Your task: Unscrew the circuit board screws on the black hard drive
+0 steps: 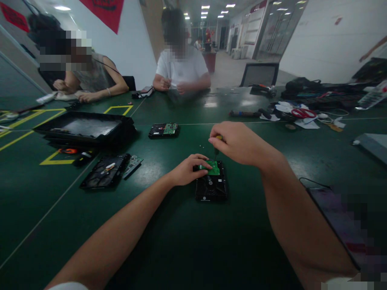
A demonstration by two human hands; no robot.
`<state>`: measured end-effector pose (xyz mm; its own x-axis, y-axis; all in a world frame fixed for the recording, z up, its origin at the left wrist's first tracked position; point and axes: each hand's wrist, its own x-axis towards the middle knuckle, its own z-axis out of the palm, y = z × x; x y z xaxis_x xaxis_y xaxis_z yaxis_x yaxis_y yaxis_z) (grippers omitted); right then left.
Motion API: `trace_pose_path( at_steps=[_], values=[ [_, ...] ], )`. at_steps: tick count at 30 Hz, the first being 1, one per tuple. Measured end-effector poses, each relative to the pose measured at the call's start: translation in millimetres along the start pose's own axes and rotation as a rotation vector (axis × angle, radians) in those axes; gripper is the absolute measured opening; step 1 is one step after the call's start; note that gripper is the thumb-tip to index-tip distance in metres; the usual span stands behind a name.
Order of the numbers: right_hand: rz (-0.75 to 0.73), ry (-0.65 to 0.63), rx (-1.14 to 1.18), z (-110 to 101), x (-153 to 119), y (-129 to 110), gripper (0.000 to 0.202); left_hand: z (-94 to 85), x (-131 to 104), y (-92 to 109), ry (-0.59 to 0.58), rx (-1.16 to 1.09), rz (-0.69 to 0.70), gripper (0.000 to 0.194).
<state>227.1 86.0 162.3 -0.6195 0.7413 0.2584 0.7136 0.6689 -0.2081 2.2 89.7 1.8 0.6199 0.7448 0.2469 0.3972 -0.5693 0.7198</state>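
Observation:
A black hard drive [216, 188] lies on the green table in front of me, its green circuit board [215, 168] facing up at the far end. My left hand [191, 170] grips the drive from its left side, with fingertips over the board and the thumb lower down. Above the drive's far edge, my right hand [234, 141] is closed around the handle of a screwdriver [216, 152]. The screwdriver points down, and its tip reaches the board's far edge. Tiny screws [201, 146] lie just beyond the drive.
Another hard drive [163, 130] lies farther back. To the left are an opened drive [105, 171], a loose circuit board [133, 166] and stacked black trays [86, 127]. Red-handled scissors [303, 113] and cables lie back right; a tablet-like panel [338, 225] sits right. Two people sit opposite.

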Motion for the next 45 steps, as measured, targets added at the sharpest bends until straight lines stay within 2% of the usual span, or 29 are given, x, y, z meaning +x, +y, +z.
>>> trace_pose_path(
  at_steps=[5, 17, 23, 31, 38, 45],
  values=[
    [0.019, 0.031, 0.014, 0.6, -0.8, 3.0, 0.011, -0.3, 0.2, 0.4, -0.010, 0.013, 0.004, 0.024],
    [-0.026, -0.026, 0.161, -0.2, 0.6, 0.7, 0.031, -1.5, -0.8, 3.2, -0.004, 0.003, -0.022, 0.023],
    [0.009, -0.003, 0.135, -2.6, -2.3, 5.4, 0.019, -1.4, -0.5, 0.7, -0.007, 0.000, -0.009, 0.023],
    [0.114, 0.018, 0.030, -2.6, -2.4, 3.9, 0.022, -2.1, -0.6, 3.2, -0.004, -0.005, -0.015, 0.022],
    [0.214, 0.002, -0.061, -0.1, -0.8, 6.0, 0.015, -1.6, -0.7, 1.5, 0.000, -0.005, -0.002, 0.023],
    [0.119, -0.064, -0.105, -1.4, -2.1, 9.2, 0.032, -1.6, -1.2, 0.3, -0.008, -0.001, -0.006, 0.022]
  ],
)
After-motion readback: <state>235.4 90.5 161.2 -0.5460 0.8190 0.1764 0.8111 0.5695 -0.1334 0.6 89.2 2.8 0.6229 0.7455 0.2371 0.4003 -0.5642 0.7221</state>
